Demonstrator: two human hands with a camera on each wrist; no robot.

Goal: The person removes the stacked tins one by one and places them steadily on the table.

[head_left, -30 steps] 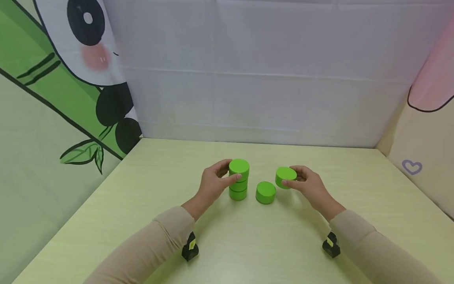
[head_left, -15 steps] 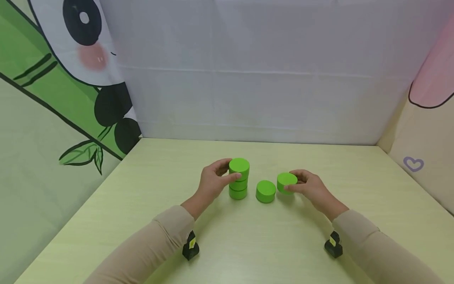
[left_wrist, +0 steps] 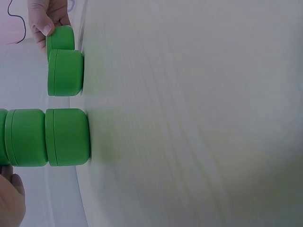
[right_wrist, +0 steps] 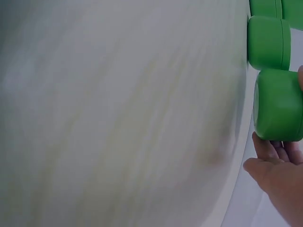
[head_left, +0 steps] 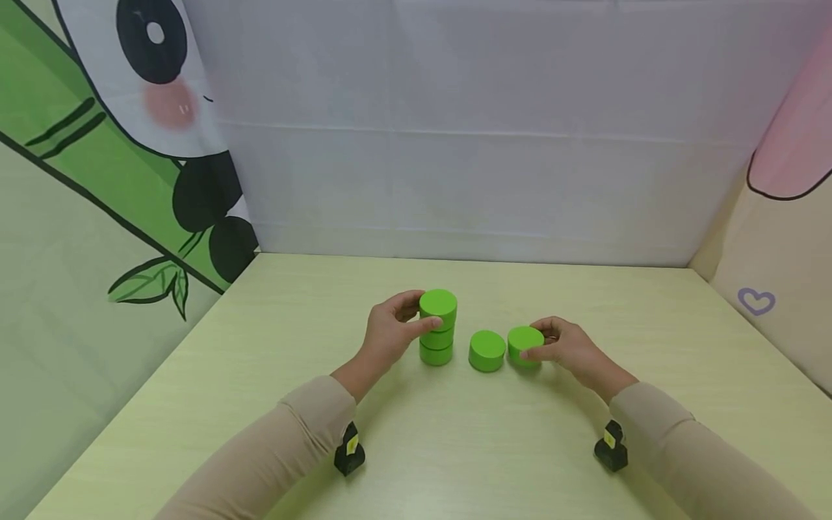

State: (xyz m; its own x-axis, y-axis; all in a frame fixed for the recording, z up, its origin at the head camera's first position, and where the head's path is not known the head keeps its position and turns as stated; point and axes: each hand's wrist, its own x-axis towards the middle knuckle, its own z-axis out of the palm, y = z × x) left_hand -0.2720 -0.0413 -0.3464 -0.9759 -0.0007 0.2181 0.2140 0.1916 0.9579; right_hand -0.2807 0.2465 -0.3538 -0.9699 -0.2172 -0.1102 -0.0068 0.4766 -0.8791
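The head view faces forward and down; both wrist views, tipped sideways, share the green cylinders (head_left: 487, 351) up closer.

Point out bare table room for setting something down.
Bare table: between left sleeve and right sleeve; behind the green stack, up to the backdrop; left of the left hand; right of the right hand. Crowded: the middle, stack, untouched cylinder and held cylinder close together.

There are two hands (head_left: 388, 334), two cameras (head_left: 351, 461), one table (head_left: 481, 440) and five discs (head_left: 487, 352): three stacked at the left fingers (head_left: 425, 328), one between, one at the right fingers (head_left: 539, 352).
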